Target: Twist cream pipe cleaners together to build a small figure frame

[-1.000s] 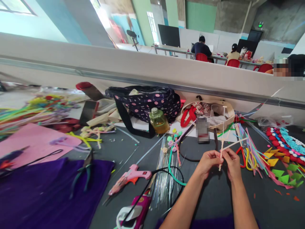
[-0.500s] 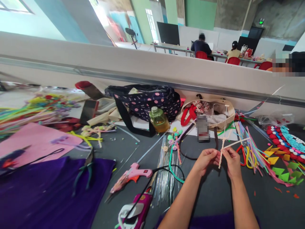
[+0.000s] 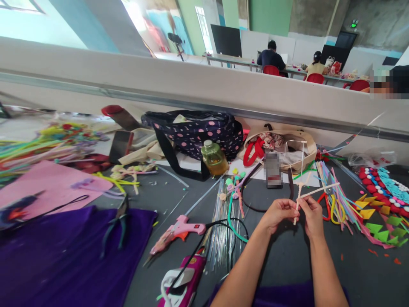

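Observation:
Out over the dark table, my left hand (image 3: 280, 214) and my right hand (image 3: 312, 213) meet at a pale cream pipe cleaner (image 3: 299, 192). Fingers of both hands pinch it near its lower end, with a short tail showing below. Its upper part rises in a thin upright with a bent top, and one loose strand points out to the right. Behind my hands lie a phone (image 3: 273, 171) and a cream tote bag (image 3: 308, 149) with red cloth in it. Red and yellow scissors handles (image 3: 336, 211) lie just right of my right hand.
Left of my arms lie a pink glue gun (image 3: 179, 230), clear glue sticks (image 3: 217, 238), a magenta power strip (image 3: 188, 281) and pliers (image 3: 118, 224) on purple cloth (image 3: 76, 256). A bottle (image 3: 214, 157) stands before a patterned bag (image 3: 198, 132). Coloured pipe cleaners (image 3: 340, 200) lie right. People sit beyond the partition.
My left fingers have shifted slightly right, closer in on the pipe cleaner's stem. The loose strand reaches a little farther right. Both hands keep their pinch.

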